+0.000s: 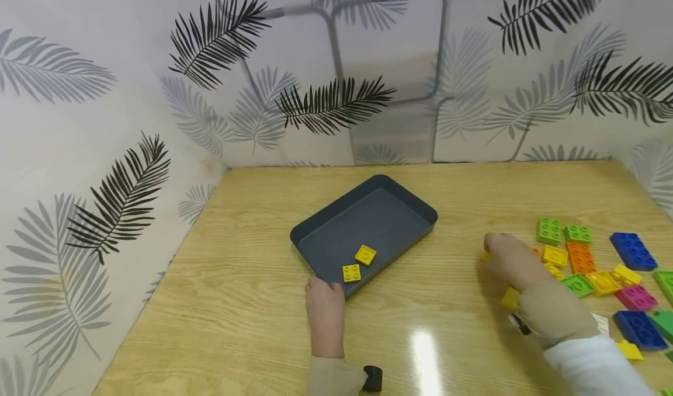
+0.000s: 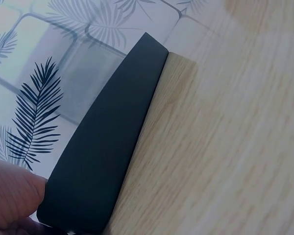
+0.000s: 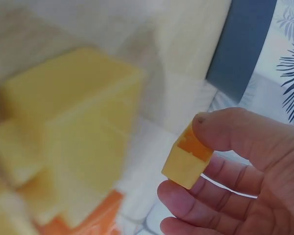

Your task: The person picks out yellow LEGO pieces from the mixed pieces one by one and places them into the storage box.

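Observation:
My left hand (image 1: 324, 311) grips the near corner of a dark grey tray (image 1: 363, 188), its thumb (image 2: 14, 196) against the tray's end in the left wrist view. Two yellow bricks lie inside: a studded one (image 1: 351, 273) and a flatter piece (image 1: 365, 254) beside it. My right hand (image 1: 512, 261) is above the table at the right, left of a spread of loose bricks. In the right wrist view it pinches a small yellow brick (image 3: 183, 166) between thumb and fingers, the hollow side partly showing. Another yellow brick (image 1: 510, 298) is close to the right wrist.
Several loose bricks cover the table's right side, among them an orange brick (image 1: 580, 258), a green brick (image 1: 549, 231), a blue brick (image 1: 633, 251) and a pink brick (image 1: 636, 297). The wooden table (image 1: 221, 291) backs onto a leaf-patterned curtain (image 1: 399, 133).

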Available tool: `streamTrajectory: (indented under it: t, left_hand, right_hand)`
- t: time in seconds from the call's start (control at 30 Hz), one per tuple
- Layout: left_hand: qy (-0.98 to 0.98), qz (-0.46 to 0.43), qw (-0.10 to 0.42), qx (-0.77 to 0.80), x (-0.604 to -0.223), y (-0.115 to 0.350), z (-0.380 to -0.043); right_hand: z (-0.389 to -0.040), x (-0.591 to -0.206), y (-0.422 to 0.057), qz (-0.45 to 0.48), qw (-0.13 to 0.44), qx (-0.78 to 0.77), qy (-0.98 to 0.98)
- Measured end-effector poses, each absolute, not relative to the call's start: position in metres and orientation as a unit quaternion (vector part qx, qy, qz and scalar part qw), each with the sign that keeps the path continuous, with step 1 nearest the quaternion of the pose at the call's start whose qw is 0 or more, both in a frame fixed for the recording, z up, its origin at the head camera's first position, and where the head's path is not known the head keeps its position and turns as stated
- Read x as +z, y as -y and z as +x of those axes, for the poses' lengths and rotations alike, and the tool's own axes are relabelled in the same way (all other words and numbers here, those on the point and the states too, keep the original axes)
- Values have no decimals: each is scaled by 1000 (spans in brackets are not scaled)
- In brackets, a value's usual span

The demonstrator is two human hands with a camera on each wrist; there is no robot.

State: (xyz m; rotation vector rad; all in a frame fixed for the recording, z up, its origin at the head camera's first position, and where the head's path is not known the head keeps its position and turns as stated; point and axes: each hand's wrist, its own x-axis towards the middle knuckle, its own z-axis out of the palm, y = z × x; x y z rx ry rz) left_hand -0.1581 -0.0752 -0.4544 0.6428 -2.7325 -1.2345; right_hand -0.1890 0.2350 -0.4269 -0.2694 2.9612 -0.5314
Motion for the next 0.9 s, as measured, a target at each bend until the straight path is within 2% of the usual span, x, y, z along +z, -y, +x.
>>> streamTrajectory:
  t: [0.33, 0.6, 0.9]
  left_hand:
    - [894, 201, 54, -398, -457, 77, -159]
    - [894, 203, 43, -397, -457, 77, -159]
    - [895, 205, 50, -393, -455, 77, -158]
  right_hand:
    - [-205, -416, -208, -106, 59, -145, -982]
    - [-212, -408, -190, -100, 47, -150, -982]
    - [-218, -396, -169, -113, 7, -153, -982]
